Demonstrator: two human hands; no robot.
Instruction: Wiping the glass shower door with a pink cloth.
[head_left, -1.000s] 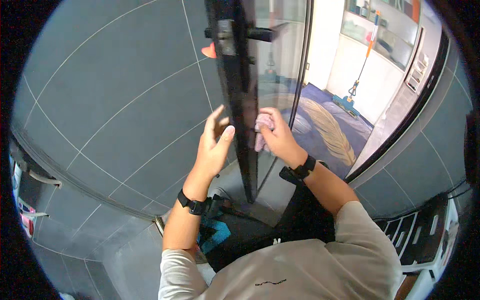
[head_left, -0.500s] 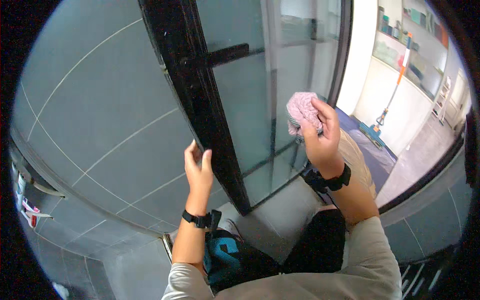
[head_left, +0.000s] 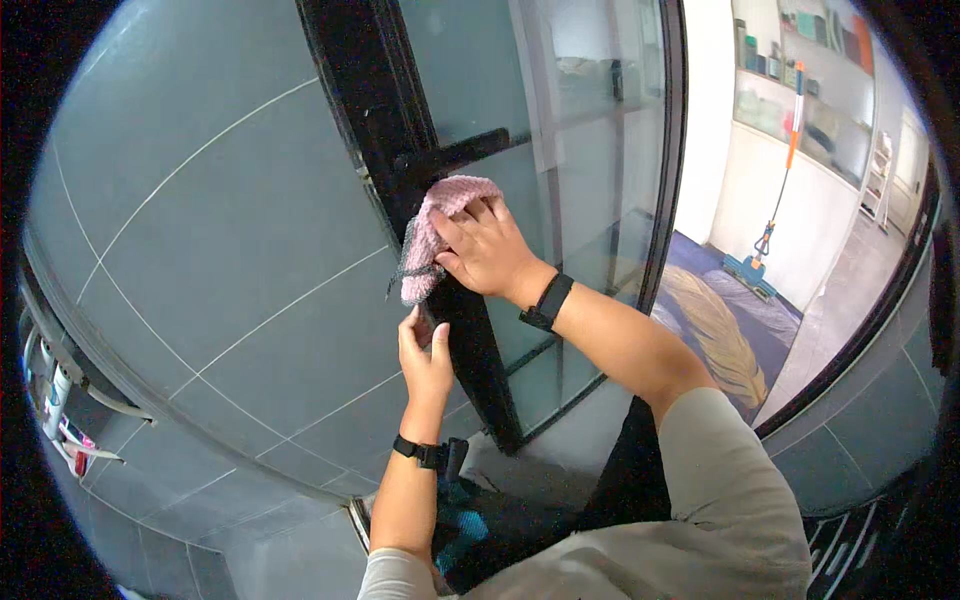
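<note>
Against the black frame [head_left: 365, 60] of a glass door, just below its dark lever handle [head_left: 478, 150], lies a pink textured cleaning cloth [head_left: 422, 262] with a grey mesh edge. My right hand [head_left: 492, 248] presses it there, fingers bent over the fabric. Lower down, my left hand [head_left: 427, 368] grips the edge of the same door frame between thumb and fingers. Part of the frame is hidden behind the cloth and both hands.
A grey tiled wall [head_left: 220, 220] stands on the left. Through the doorway at right are a dark mat with a gold feather pattern [head_left: 715, 335], a flat mop [head_left: 765, 245] against a pale cabinet, and shelves with bottles. Pipes or hoses [head_left: 60, 390] show at far left.
My right hand has moved left with the cloth, from in front of the glass onto the door frame. My left hand keeps its hold on the edge. The view has shifted slightly.
</note>
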